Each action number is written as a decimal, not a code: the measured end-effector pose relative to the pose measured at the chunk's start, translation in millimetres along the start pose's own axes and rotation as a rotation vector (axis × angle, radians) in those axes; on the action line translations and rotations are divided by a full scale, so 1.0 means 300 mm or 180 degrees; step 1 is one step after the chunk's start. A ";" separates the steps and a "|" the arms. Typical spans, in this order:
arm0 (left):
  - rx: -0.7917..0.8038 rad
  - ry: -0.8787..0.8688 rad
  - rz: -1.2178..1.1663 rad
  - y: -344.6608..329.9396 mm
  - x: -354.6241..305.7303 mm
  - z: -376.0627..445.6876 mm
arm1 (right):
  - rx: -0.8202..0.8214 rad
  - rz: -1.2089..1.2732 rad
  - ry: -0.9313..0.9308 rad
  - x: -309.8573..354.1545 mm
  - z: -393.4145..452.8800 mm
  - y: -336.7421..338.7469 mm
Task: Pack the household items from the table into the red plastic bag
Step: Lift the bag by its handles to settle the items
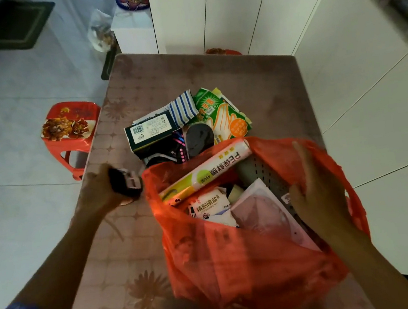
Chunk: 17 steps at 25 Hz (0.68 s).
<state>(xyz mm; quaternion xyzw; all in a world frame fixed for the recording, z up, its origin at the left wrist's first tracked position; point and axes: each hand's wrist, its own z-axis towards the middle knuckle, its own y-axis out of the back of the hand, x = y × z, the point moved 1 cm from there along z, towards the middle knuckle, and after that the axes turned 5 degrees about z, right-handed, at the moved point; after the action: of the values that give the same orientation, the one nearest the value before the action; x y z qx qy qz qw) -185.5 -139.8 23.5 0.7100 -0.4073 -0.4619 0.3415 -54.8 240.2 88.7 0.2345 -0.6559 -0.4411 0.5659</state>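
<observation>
Packing a red plastic bag (250,257) on a floral table (213,75)

The left hand (98,189) grips a dark object (124,181) beside the bag's left edge; the right hand (316,191) spreads its opening. A cling-film roll (208,172) lies inside.

Domestic interior, likely a home dining or kitchen area, table (203,81) with floral plastic cover as centre, red plastic stool (70,135) just left of it, white cabinet doors (230,8) behind it, dark doormat (17,23) far left on pale tiled floor (7,84).
</observation>
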 end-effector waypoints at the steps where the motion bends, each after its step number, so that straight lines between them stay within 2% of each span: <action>1: -0.0343 0.0208 -0.0292 0.063 0.011 -0.070 | -0.0061 0.0228 0.0013 0.007 -0.007 0.017; 2: -0.0795 0.0259 -0.0554 0.110 0.016 -0.135 | -0.0107 0.0425 0.0006 0.012 -0.011 0.023; 3: -0.0986 0.0107 -0.1028 0.147 -0.010 -0.201 | -0.0178 0.0583 0.0004 0.012 -0.014 0.026; 4: -0.0938 -0.0200 -0.1511 0.159 -0.073 -0.257 | -0.0261 0.0701 0.0016 0.013 -0.018 0.033; 5: -0.0649 -0.0577 -0.1768 0.154 -0.176 -0.315 | -0.0315 0.0807 -0.0005 0.015 -0.021 0.046; 7: 0.0056 -0.1285 -0.1606 0.060 -0.364 -0.385 | -0.0368 0.1098 -0.0067 0.034 -0.028 0.080; 9: 0.0830 -0.1521 -0.1308 -0.080 -0.503 -0.385 | -0.0430 0.1301 -0.0262 0.052 -0.042 0.120; 11: 0.1374 -0.1591 -0.0396 -0.201 -0.559 -0.367 | -0.0276 0.1359 -0.0844 0.031 -0.035 0.164; 12: 0.1132 -0.1560 0.0053 -0.224 -0.552 -0.360 | 0.0032 0.1488 -0.1191 0.011 -0.030 0.187; 14: -0.0418 -0.1074 0.0408 -0.223 -0.473 -0.327 | 0.0805 0.1547 -0.1502 -0.016 -0.039 0.228; 15: -0.0939 -0.0626 0.0380 -0.202 -0.421 -0.306 | 0.1014 0.1117 -0.1411 -0.029 -0.042 0.241; 16: -0.1032 -0.0068 0.0056 -0.174 -0.371 -0.290 | 0.1020 0.0291 -0.1135 -0.046 -0.041 0.242; 17: -0.0762 0.0485 -0.0797 -0.145 -0.340 -0.289 | 0.0811 -0.0551 -0.0758 -0.053 -0.032 0.236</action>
<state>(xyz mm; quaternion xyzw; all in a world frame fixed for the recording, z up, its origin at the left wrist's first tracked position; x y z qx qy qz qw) -117.9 -20.3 54.1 0.7424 -0.2309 -0.4909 0.3932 -28.3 285.6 139.6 0.3060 -0.7461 -0.4262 0.4100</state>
